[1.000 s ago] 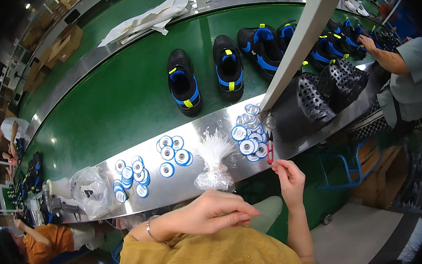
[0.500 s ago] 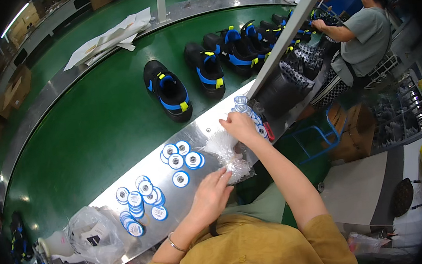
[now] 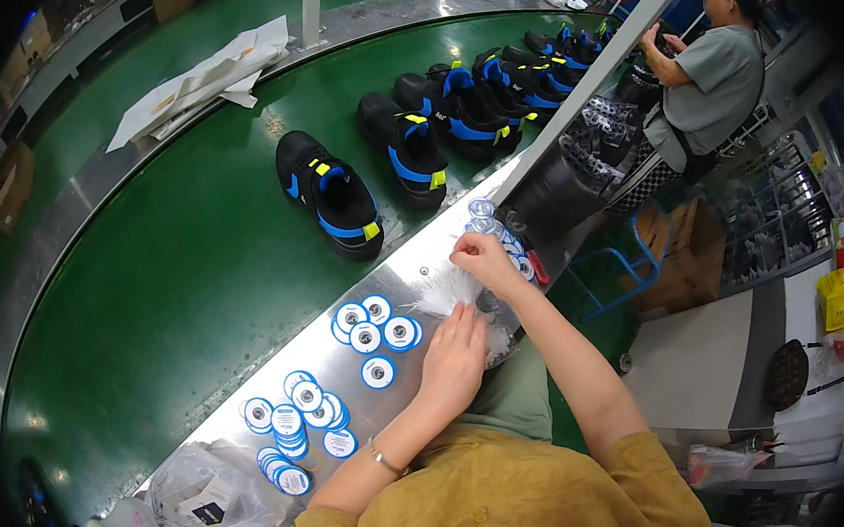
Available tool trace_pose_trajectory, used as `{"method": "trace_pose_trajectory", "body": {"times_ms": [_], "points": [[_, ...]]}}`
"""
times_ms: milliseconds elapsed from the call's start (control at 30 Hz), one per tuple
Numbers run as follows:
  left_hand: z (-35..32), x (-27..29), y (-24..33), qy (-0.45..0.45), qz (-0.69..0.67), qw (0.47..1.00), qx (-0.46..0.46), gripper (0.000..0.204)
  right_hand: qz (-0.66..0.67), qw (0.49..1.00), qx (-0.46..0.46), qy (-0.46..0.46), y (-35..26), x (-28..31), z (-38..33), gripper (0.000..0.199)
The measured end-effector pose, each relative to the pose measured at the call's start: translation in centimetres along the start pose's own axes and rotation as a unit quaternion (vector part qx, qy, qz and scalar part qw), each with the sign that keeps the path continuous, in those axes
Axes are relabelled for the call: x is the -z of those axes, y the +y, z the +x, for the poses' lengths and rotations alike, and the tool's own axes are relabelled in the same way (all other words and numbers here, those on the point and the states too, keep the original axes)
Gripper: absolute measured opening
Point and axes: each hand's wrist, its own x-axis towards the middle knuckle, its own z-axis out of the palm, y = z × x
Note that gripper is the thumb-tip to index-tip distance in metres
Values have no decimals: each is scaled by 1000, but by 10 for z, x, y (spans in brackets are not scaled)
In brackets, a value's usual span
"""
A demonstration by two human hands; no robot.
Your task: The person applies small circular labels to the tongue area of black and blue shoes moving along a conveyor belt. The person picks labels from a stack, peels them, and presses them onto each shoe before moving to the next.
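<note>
A bundle of thin, clear-white plastic strands (image 3: 442, 292) lies fanned out on the metal ledge in front of me. My left hand (image 3: 455, 356) rests over the near part of it, fingers stretched out and lying flat. At the bundle's far right end, my right hand (image 3: 485, 261) is closed in a pinch; whatever sits between its fingertips is too small to make out. Beyond that hand lies a pile of round blue-edged tags (image 3: 480, 208). Left of the bundle are loose round white tags with blue rims (image 3: 365, 338), and farther left a larger, overlapping heap of them (image 3: 287, 420).
Black-and-blue shoes (image 3: 331, 199) stand in a row on the green belt (image 3: 180, 254). A clear plastic bag (image 3: 249, 525) lies at the ledge's near left end. A metal post (image 3: 587, 83) rises at the right, near a co-worker (image 3: 716, 72) holding something dark. White paper (image 3: 205, 82) lies across the belt.
My left hand has slid up and right onto the bundle. My pinched right hand has shifted slightly. The co-worker has raised both hands with a dark object. The whole view has tilted a little.
</note>
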Motion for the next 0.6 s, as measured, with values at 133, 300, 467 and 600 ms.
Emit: {"method": "trace_pose_trajectory", "body": {"times_ms": [133, 300, 467, 600], "points": [[1, -29, -14, -22, 60, 998, 8, 50, 125, 991, -46, 7, -1, -8, -5, 6], [-6, -41, -12, -22, 59, 998, 22, 52, 133, 990, -35, 32, -2, -3, -8, 7], [-7, -44, -5, -15, 72, 997, 20, 51, 138, 970, 84, 180, 7, -3, 4, 8], [-7, -39, -4, -28, 74, 996, 37, 51, 245, 925, 154, 244, -48, 20, 7, 12]]}}
